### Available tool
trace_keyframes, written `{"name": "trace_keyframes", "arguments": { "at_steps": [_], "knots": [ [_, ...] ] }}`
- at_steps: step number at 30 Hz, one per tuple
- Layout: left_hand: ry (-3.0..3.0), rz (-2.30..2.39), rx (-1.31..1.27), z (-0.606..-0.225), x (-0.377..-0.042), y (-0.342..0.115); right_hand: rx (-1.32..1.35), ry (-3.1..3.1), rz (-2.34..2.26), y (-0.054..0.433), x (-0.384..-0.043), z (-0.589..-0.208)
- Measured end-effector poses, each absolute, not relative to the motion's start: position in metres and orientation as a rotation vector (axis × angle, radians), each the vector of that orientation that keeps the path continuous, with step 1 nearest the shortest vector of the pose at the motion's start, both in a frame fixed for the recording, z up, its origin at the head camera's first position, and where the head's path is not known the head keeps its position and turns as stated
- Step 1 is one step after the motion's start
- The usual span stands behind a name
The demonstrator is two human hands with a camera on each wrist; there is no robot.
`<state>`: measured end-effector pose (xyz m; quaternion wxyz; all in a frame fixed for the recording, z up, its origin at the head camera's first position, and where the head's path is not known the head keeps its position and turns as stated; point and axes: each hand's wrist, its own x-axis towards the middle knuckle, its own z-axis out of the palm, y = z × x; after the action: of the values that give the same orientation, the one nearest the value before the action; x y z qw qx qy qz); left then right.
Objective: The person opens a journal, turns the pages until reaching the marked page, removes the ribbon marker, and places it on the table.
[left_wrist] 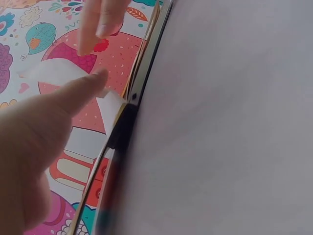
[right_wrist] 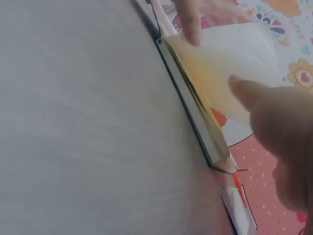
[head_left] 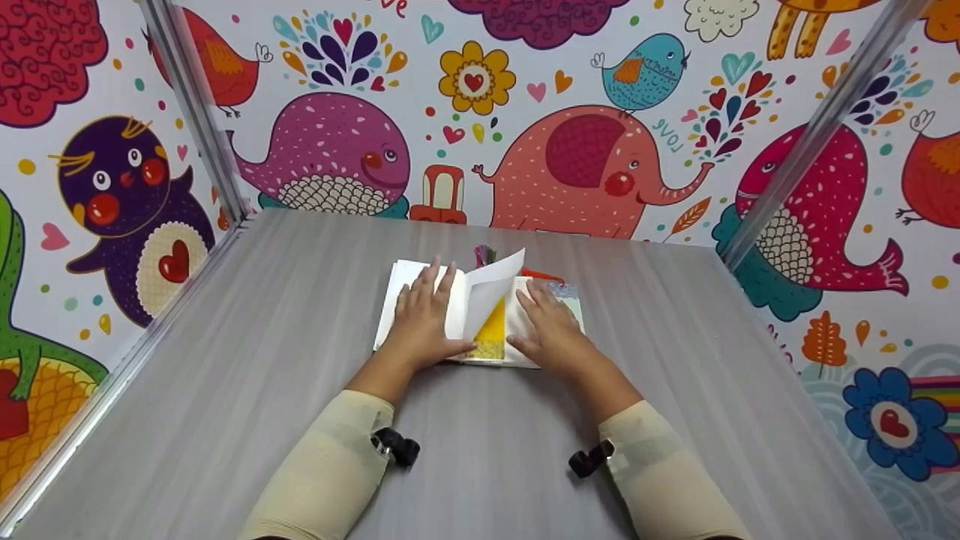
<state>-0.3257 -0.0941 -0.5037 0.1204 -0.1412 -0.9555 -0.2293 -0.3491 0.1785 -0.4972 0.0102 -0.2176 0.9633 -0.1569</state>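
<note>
A small thick book (head_left: pixel 385 296) lies open on the grey table. My left hand (head_left: pixel 422 321) rests on its left page, fingers stretched out and thumb toward the middle. A loose white page (head_left: pixel 495 281) stands raised and curved between the hands, with a yellow patterned page (head_left: pixel 492 324) showing beneath it. My right hand (head_left: pixel 556 334) lies spread over the right-hand pages. In the left wrist view the left thumb points along the book's edge (left_wrist: pixel 143 78). The right wrist view shows the right thumb in front of the raised page (right_wrist: pixel 234 54).
A purple and green bundle (head_left: pixel 485 256) pokes out behind the book. At its back right are a red strip (head_left: pixel 541 276) and a patterned light-coloured piece (head_left: pixel 568 292). The grey table (head_left: pixel 300 315) meets cartoon-printed walls (head_left: pixel 450 150) with metal posts (head_left: pixel 817 135).
</note>
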Motion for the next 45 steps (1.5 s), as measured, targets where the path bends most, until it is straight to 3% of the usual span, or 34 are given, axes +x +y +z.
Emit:
{"name": "trace_keyframes", "arguments": {
  "at_steps": [20,34,45],
  "knots": [
    [-2.845,-0.319,-0.409,-0.491,-0.322,-0.097,-0.746,2.777,-0.329,0.184,-0.347,-0.512],
    [-2.973,-0.414,-0.302,-0.499,-0.327,-0.108,-0.724,2.765,-0.335,0.184,-0.348,-0.512],
    [-3.188,-0.636,-0.364,-0.505,-0.326,-0.117,-0.740,2.766,-0.333,0.184,-0.348,-0.512]
  ]
}}
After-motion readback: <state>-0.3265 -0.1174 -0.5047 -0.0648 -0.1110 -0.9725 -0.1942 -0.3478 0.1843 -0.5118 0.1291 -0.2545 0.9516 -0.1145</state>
